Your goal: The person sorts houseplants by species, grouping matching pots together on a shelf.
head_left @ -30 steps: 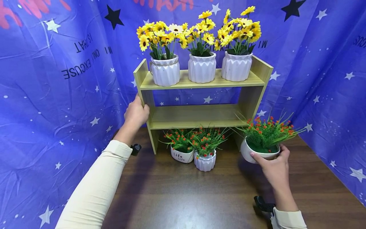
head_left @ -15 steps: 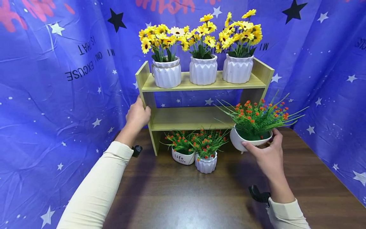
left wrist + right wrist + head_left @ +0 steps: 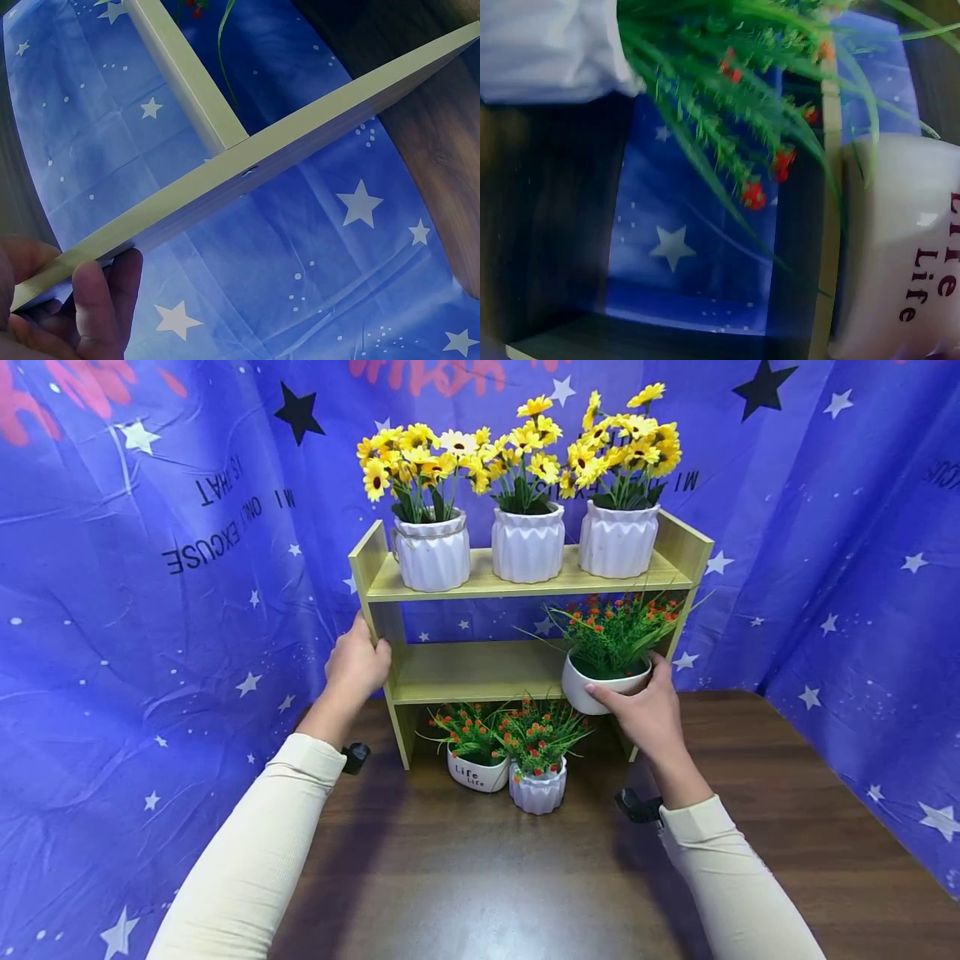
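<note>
My right hand [image 3: 647, 703] grips a white oval flower pot [image 3: 604, 693] with grassy green leaves and small red flowers, thumb on its near side. It overlaps the right end of the middle board of a wooden shelf [image 3: 480, 670]. In the right wrist view this pot [image 3: 907, 247] shows "Life" lettering, close to the board's edge. My left hand [image 3: 358, 662] holds the shelf's left side panel; in the left wrist view its fingers [image 3: 96, 307] and thumb pinch the panel's edge [image 3: 187, 176].
Three white ribbed pots with yellow flowers [image 3: 528, 545] stand on the top board. Below the middle board sit another "Life" pot [image 3: 477, 772] and a ribbed pot [image 3: 538, 790], both red-flowered, on the brown table [image 3: 480, 877]. A blue starry cloth [image 3: 847, 527] hangs around.
My right hand has carried the oval pot left and up, from beside the shelf to the front of its middle board. My left hand keeps its hold on the side panel.
</note>
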A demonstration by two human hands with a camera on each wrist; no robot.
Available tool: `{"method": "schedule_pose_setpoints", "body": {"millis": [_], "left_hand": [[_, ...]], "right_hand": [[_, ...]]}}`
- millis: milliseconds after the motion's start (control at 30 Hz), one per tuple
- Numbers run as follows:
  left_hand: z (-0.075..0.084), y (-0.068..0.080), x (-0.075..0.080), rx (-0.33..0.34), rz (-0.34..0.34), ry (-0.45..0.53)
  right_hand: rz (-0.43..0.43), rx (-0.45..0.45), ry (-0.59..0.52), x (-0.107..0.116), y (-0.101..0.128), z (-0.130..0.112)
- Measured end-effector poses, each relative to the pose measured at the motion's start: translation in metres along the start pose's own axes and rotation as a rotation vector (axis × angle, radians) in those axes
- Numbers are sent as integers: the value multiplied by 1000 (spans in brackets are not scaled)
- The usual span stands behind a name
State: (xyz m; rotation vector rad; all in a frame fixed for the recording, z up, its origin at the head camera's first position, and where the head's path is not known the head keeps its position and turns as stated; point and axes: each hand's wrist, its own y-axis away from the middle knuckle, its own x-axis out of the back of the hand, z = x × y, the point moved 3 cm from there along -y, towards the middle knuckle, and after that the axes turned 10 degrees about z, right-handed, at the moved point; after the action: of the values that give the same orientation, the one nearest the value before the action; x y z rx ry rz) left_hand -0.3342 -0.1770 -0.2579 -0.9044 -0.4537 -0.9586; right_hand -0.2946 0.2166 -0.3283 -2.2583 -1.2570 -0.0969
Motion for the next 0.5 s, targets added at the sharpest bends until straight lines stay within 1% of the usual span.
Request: {"method": "schedule_pose_setpoints", "body": {"millis": [133,233,500], "left_hand": [[0,0,2,5,-20,-7],[1,0,3,2,-14,-6],[1,-1,3,-11,-13,-1]], "right_hand": [[-8,-6,50,-8,-10,2],[-14,9,80,-12,-20,-1],[-12,25,86,-21,-35,-3]]}}
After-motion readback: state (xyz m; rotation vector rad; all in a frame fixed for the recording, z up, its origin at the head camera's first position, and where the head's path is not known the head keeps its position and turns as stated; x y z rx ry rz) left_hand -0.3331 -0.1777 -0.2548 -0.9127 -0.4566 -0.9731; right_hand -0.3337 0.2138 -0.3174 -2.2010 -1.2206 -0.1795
